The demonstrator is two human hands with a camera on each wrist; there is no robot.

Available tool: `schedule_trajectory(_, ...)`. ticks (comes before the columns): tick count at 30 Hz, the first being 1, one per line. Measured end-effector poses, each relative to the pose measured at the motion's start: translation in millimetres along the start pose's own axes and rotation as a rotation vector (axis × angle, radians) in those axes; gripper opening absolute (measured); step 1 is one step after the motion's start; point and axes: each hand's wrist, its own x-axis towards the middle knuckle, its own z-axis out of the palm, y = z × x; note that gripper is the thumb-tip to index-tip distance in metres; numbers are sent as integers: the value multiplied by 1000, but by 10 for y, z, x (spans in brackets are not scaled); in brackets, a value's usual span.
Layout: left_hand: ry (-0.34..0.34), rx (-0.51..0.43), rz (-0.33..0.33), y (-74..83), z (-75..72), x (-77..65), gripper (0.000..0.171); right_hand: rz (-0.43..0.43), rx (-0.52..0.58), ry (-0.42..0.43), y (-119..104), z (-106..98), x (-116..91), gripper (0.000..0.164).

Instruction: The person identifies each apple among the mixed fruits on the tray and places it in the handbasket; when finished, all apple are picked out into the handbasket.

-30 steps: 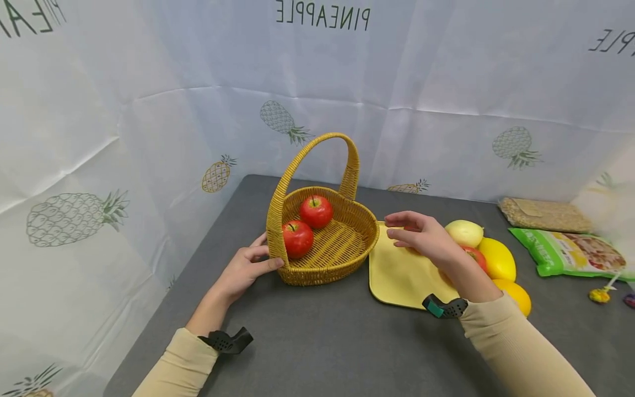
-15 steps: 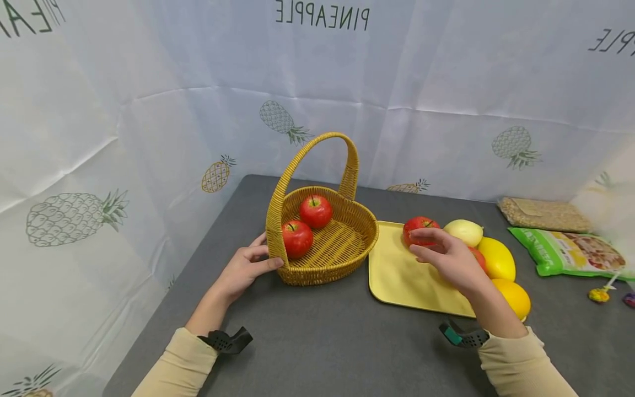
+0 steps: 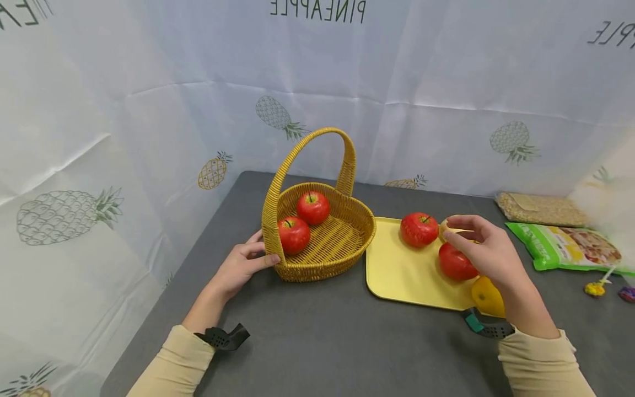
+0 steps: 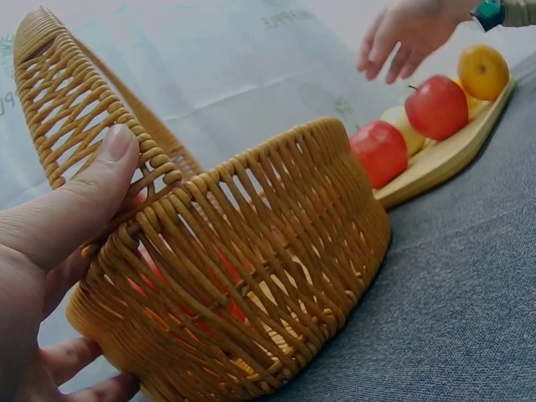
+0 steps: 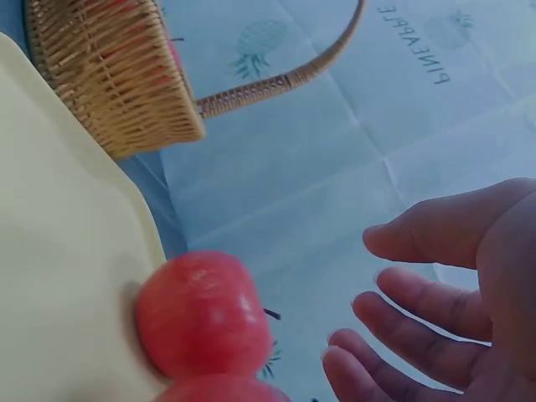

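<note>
My left hand (image 3: 240,267) grips the side of a woven basket (image 3: 317,271) where its handle joins the rim. The thumb (image 4: 117,155) lies outside against the wicker, and the other fingers reach around the side. Two red apples (image 3: 313,208) sit in the basket's left half. My right hand (image 3: 488,251) hovers over the right part of a yellow tray (image 3: 402,275), fingers loosely bent and holding nothing. Below and left of it on the tray are two more red apples (image 3: 419,229). A pale yellow fruit (image 4: 404,130) and an orange-yellow fruit (image 3: 485,298) are partly hidden.
Right of the tray lie a bag of grain (image 3: 543,210), a green food packet (image 3: 570,246) and two wrapped lollipops (image 3: 594,289). A white pineapple-print cloth (image 3: 377,132) hangs behind the grey table (image 3: 317,331) and along its left side.
My right hand has moved right across the tray, bringing both apples there into view and covering more of the yellow fruit. My left hand keeps its grip on the basket.
</note>
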Motion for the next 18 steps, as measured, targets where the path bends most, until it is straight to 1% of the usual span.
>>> schedule_trajectory(2, 9, 5, -2, 8, -12, -7, 25, 0, -22, 2, 8, -35, 17, 62)
schedule_trajectory(4, 19, 10, -7, 11, -26, -23, 25, 2, -39, -15, 23, -58, 42, 62)
schedule_trajectory(7, 28, 13, -10, 10, -33, -39, 25, 18, -51, -80, 48, -101, 69, 64)
schedule_trajectory(12, 16, 5, -5, 9, -19, -31, 24, 31, -87, -163, 112, -225, 59, 71)
schedule_trajectory(14, 8, -1, -1, 11, -11, -25, 24, 40, -124, -178, 147, -279, 42, 74)
schedule_trajectory(18, -5, -14, 4, 18, 4, -10, 23, 53, -240, -230, 220, -369, 1, 84)
